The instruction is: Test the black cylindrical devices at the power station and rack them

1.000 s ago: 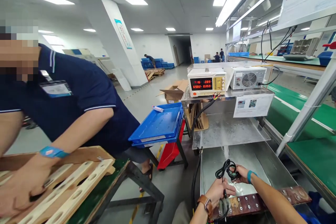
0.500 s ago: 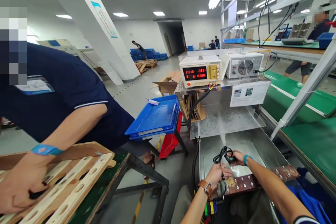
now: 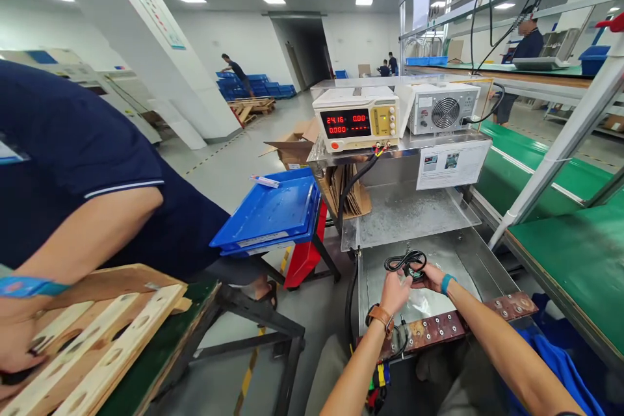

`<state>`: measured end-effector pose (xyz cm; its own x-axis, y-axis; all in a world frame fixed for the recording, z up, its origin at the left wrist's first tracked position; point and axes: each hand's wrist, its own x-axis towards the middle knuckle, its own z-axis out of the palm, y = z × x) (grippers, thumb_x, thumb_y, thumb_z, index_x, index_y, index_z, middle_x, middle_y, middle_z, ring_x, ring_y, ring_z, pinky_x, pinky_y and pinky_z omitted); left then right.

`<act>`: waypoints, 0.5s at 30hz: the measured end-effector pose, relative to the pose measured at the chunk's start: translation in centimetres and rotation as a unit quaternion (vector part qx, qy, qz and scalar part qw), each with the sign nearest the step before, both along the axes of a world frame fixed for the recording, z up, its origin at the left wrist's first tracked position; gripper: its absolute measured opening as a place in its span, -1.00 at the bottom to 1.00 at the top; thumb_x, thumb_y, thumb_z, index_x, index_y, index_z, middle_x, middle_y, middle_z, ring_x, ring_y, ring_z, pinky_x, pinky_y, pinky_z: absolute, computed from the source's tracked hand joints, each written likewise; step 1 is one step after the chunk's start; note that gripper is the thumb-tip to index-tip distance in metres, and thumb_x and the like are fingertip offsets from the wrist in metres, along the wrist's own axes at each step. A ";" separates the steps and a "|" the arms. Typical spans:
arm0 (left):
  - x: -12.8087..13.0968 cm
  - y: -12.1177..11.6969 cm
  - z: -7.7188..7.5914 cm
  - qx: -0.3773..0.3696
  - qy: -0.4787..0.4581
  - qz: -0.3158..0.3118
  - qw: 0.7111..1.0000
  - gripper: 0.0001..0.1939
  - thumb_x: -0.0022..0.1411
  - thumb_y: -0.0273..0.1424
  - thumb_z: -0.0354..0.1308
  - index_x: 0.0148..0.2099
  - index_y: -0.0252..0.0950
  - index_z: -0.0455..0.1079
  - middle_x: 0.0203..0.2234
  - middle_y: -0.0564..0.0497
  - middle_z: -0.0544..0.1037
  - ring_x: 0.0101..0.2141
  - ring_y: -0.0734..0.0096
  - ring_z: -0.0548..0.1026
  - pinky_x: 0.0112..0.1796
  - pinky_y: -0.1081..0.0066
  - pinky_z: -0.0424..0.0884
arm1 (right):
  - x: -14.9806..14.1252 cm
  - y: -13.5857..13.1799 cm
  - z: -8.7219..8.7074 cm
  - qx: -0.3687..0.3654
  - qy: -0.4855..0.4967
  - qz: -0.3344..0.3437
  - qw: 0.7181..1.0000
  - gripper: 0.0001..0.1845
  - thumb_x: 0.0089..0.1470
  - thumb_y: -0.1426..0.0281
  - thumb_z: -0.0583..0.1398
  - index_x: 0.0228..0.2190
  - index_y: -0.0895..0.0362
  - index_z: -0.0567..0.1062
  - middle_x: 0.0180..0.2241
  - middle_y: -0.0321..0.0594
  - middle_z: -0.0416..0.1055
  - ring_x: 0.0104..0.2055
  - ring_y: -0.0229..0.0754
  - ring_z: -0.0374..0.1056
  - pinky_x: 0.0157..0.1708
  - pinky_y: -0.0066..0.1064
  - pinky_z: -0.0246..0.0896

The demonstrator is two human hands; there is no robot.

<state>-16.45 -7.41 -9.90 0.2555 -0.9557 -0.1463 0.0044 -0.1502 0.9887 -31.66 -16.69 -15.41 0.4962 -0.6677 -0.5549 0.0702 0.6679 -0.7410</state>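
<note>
Over the metal tray (image 3: 385, 266), both hands meet at a round dark part with a greenish face (image 3: 414, 272) and a coiled black cable (image 3: 402, 259). My right hand (image 3: 433, 277) has its fingers closed on the round part from the right. My left hand (image 3: 396, 291) is closed at the coil's left side, its fingertips partly hidden, seemingly on the cable. Below the hands, a brown bar with metal studs (image 3: 433, 333) lies across the tray's near end. A dark lead loops over its left end, by my left wrist.
Beyond the tray, a power supply with red digits (image 3: 347, 122) stands beside a grey fan unit (image 3: 446, 112). Blue trays (image 3: 273, 208) are at the left. A co-worker's arm (image 3: 97, 224) reaches into a wooden rack (image 3: 112, 338). A green bench (image 3: 575, 253) runs along the right.
My left hand has moved up and away from the studded bar to the coil by my right hand. The power supply's current digits have dropped from 2.88 to 0.00. The view has shifted right.
</note>
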 end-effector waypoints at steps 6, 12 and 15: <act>-0.9 -1.0 2.2 -0.103 -0.104 -0.074 0.986 -0.65 -0.10 -0.40 0.45 -0.20 -0.19 0.50 -0.20 -0.11 0.56 0.03 0.00 0.43 0.14 0.15 0.25 | -0.1 1.7 2.4 0.033 -0.072 -0.005 0.997 -0.73 0.16 0.25 0.28 -0.17 0.17 0.49 -0.30 -0.14 0.53 -0.28 -0.14 0.49 -0.26 -0.33 0.49; -1.7 -1.1 1.9 -0.054 -0.292 -0.116 0.948 -0.64 -0.03 -0.25 0.43 -0.15 -0.19 0.55 -0.20 -0.16 0.59 -0.16 0.00 0.52 -0.07 0.22 0.35 | -0.8 3.4 3.9 0.079 -0.078 -0.025 0.993 -0.75 0.24 0.28 0.21 -0.13 0.19 0.46 -0.31 -0.12 0.53 -0.26 -0.12 0.49 -0.19 -0.24 0.49; -1.7 -1.0 1.7 -0.069 -0.291 -0.097 0.949 -0.63 -0.04 -0.27 0.43 -0.15 -0.23 0.57 -0.21 -0.15 0.61 -0.19 0.04 0.53 -0.12 0.26 0.36 | -0.9 3.6 4.7 0.100 -0.116 -0.039 0.987 -0.66 0.36 0.22 0.02 -0.14 0.21 0.44 -0.32 -0.08 0.52 -0.32 -0.14 0.47 -0.20 -0.22 0.48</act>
<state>-18.19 -8.37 -8.23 0.0720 -0.9929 0.0952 -0.5628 0.0383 0.8257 -32.61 -13.11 -10.72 0.5766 -0.5978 -0.5569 0.2805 0.7850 -0.5524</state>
